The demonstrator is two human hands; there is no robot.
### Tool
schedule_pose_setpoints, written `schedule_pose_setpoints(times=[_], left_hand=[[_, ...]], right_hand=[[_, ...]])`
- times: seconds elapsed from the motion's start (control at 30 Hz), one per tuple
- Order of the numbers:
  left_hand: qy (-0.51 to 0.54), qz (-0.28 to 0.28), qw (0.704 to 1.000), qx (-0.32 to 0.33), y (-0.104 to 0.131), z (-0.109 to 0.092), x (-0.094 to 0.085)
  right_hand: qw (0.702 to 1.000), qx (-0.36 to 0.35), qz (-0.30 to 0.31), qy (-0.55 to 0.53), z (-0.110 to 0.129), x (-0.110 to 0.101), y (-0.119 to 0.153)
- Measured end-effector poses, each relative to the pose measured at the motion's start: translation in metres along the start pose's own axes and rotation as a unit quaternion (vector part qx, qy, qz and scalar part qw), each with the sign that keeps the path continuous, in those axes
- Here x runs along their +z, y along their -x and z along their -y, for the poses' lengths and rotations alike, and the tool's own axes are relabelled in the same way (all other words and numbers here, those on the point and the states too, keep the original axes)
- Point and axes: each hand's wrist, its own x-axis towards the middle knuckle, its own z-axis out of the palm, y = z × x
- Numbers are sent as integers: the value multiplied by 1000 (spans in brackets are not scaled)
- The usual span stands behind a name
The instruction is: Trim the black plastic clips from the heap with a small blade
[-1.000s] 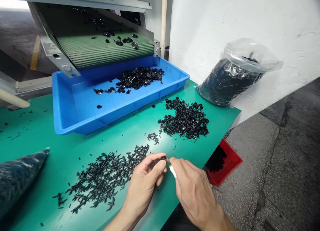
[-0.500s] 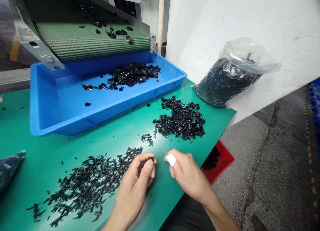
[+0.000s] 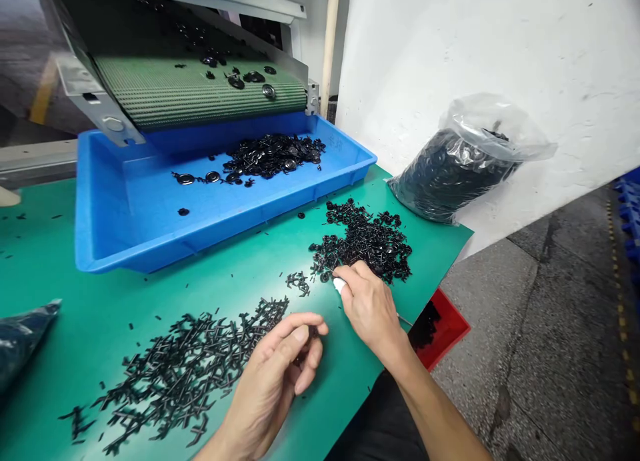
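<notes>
My left hand is curled above the green table, its fingers closed round a small black plastic part that is mostly hidden. My right hand is farther forward, its fingertips at the near edge of a pile of small round black parts. A thin metal rod pokes out behind that hand, so its fingers are closed on a slim tool. White wrapping covers a fingertip. Left of my left hand lies a spread of black cross-shaped pieces, with a smaller cluster between the piles.
A blue tray with black parts sits under a green conveyor belt carrying more. A filled clear bag leans on the white wall. Below the table's right edge is a red bin. Another bag lies far left.
My right hand has moved forward from beside my left hand to the pile of round parts. My left hand has loosened slightly. The view has shifted a little.
</notes>
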Motion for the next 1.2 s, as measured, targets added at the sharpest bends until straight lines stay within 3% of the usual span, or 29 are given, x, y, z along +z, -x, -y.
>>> schedule_pose_setpoints(times=[0.23,0.47,0.7,0.97,1.2], left_hand=[[-12,-13,1000,-3,0,-1,7],[-57,-11,998,-17,-1,2,8],[-67,21,998,5,-1,2,3],[-46,39,998,3,-3,1,3],[-50,37,998,4,-2,2,3]], right_hand=[[997,-30,17,-70,-3,-9,10],[960,-11,54,-275,7,-22,36],[960,-37,43,-273,26,-28,50],[961,-41,0,-275,23,-23,51],[955,-49,28,-291,19,-22,50]])
